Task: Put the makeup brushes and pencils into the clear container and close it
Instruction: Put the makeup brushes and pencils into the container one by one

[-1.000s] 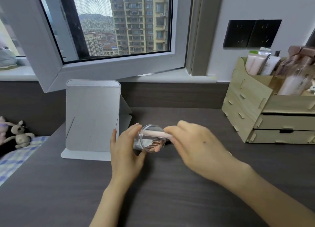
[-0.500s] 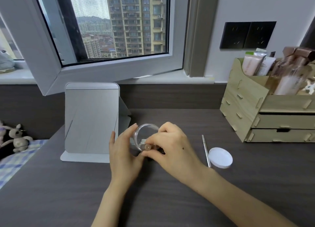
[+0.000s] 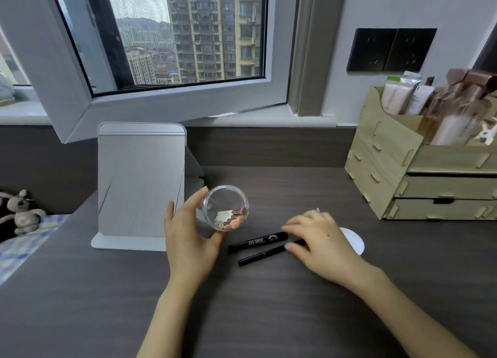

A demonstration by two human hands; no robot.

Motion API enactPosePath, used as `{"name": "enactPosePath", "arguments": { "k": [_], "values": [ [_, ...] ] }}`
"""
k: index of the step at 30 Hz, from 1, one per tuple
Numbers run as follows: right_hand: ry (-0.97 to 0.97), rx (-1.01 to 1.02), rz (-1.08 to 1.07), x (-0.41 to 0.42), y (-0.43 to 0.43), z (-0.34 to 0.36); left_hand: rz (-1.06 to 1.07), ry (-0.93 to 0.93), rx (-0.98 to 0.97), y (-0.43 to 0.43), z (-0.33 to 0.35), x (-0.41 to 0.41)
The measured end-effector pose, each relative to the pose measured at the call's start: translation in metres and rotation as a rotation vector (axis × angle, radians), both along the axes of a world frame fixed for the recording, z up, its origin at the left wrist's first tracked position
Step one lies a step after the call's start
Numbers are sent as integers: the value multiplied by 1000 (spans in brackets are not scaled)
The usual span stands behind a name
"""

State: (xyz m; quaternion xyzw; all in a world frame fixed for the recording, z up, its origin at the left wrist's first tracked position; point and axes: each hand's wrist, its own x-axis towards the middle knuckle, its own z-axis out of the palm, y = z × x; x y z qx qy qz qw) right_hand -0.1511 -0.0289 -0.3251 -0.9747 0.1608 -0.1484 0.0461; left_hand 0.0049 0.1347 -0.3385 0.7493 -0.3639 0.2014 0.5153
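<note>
My left hand grips the clear container, tilted with its open mouth facing me. Several brushes with rose-gold ends lie inside it. Two black eyebrow pencils lie on the desk just right of the container: the upper pencil and the lower pencil. My right hand hovers over their right ends, fingers spread and blurred, touching or nearly touching them. The white lid lies flat behind my right hand, partly hidden. A thin stick's tip shows above that hand.
A folding mirror stands left of the container. A wooden organiser with drawers and cosmetics fills the right rear. An open window sash overhangs the desk's back. A plush toy sits at far left on checked cloth.
My right hand has left the container's mouth and moved right and down over the two black pencils. The brush it pushed in now rests inside. The container stays in my left hand.
</note>
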Motion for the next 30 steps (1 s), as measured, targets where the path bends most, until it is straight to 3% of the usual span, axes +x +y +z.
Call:
{"name": "enactPosePath", "arguments": {
  "k": [2, 5, 9, 15, 23, 30],
  "values": [
    [122, -37, -1, -2, -4, -15, -9, -19, 12, -1, 1, -2],
    [67, -115, 12, 1, -6, -23, -17, -50, 32, -1, -1, -1],
    [48, 3, 35, 4, -4, -24, -15, -51, 37, -1, -1, -1],
    [8, -117, 87, 11, 3, -29, -25, -82, 52, -3, -3, -2],
    [-64, 286, 76, 15, -5, -22, -22, -97, 38, -3, -5, 1],
    [-478, 645, -55, -9, -3, 15, -8, -31, 30, -4, -4, 3]
  ]
}}
